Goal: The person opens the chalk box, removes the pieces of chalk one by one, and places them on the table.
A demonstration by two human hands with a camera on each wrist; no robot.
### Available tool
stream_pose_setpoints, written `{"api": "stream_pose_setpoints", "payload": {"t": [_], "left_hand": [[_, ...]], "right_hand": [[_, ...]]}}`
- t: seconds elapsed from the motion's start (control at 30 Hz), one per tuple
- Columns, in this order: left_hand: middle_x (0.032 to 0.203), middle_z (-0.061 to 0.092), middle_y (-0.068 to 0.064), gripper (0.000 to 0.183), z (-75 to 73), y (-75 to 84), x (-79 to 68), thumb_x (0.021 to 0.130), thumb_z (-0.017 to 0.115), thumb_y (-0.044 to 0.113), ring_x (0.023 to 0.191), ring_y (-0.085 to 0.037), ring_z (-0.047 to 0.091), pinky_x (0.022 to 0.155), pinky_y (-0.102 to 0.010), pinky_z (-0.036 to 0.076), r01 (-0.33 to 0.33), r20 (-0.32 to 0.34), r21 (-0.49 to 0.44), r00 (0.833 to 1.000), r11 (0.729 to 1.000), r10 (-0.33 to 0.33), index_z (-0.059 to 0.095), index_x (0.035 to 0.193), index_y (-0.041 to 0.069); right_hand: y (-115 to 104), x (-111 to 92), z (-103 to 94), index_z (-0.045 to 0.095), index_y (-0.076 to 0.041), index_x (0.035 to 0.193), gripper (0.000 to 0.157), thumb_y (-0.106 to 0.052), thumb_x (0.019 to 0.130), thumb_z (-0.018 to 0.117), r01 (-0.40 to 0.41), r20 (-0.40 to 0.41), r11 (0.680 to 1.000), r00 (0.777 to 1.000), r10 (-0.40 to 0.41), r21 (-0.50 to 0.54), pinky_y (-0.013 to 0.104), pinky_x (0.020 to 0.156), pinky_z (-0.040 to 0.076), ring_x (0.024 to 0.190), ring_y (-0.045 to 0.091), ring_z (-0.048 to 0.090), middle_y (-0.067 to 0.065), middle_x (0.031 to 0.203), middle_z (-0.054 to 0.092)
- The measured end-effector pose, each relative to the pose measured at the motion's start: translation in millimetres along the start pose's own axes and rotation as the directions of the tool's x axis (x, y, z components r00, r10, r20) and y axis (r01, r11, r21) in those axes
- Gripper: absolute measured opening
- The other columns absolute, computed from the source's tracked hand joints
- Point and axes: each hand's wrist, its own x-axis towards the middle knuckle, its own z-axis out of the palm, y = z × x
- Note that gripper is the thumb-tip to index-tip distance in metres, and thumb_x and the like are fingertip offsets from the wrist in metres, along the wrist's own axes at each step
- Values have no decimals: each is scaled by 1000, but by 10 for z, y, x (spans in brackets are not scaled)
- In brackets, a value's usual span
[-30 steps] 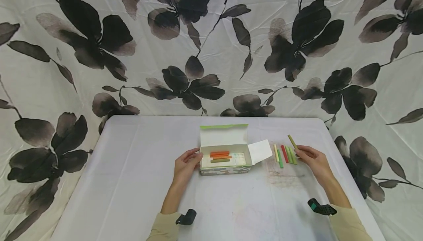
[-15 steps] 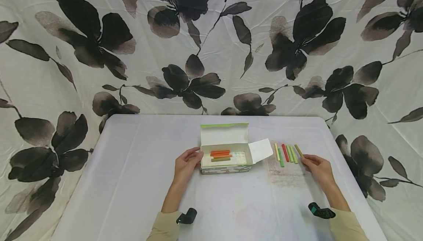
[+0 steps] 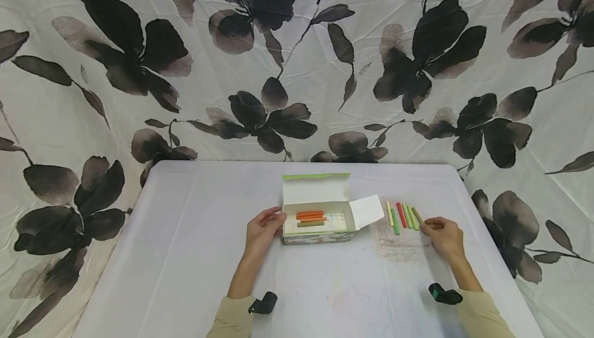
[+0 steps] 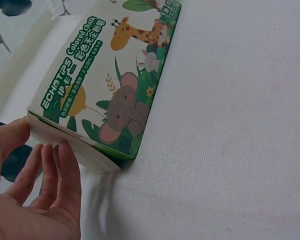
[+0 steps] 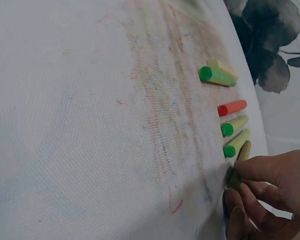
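Observation:
My left hand (image 3: 262,232) holds the left end of an open chalk box (image 3: 320,240); in the left wrist view its thumb and fingertips meet the end flap below the printed animal front (image 4: 125,107). Inside lie orange chalks (image 3: 310,215) and an olive chalk (image 3: 311,224). My right hand (image 3: 445,237) pinches another olive chalk (image 3: 416,214) at its near end, low over the table at the right end of a row. The row holds a yellow chalk (image 3: 389,209), a green chalk (image 5: 220,76), a red chalk (image 5: 233,107) and two light green chalks (image 5: 236,125).
The box lid (image 3: 315,189) stands up at the back, and a white side flap (image 3: 366,210) sticks out to the right towards the chalk row. Brownish chalk smears (image 5: 165,100) mark the white tablecloth (image 3: 185,255). A floral cloth (image 3: 343,70) hangs behind the table.
My right hand has brought the olive chalk from over the row down to its right end, then shifted it slightly left beside the light green chalks. The left hand stays at the box.

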Motion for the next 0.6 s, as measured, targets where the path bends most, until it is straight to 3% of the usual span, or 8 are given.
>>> {"api": "stream_pose_setpoints", "payload": {"t": [0.3,0.47,0.6], "left_hand": [[100,70,-6,39,-4,-7,5,91,81,16,88,-22,68,67,-22,56,9,-1,-13,1000,1000,-9,70,126,2],[99,70,-5,39,-2,-8,11,91,80,15,86,-18,67,67,-22,56,5,-2,-13,1000,1000,-5,70,125,2],[100,70,-5,39,0,-9,14,91,80,15,86,-18,67,68,-22,56,-1,4,-11,1000,1000,1,70,126,2]], "right_hand": [[-113,-7,-41,71,8,111,28,-16,98,68,72,-26,996,997,-74,-53,30,66,46,79,24,65,19,94,72],[-311,-16,-95,70,8,111,27,-16,99,66,131,-32,990,991,-133,-55,33,69,50,90,38,68,23,98,72],[-504,-25,-131,69,8,112,27,-16,100,65,167,-29,985,985,-168,-48,41,75,53,95,42,67,26,102,70]]}}
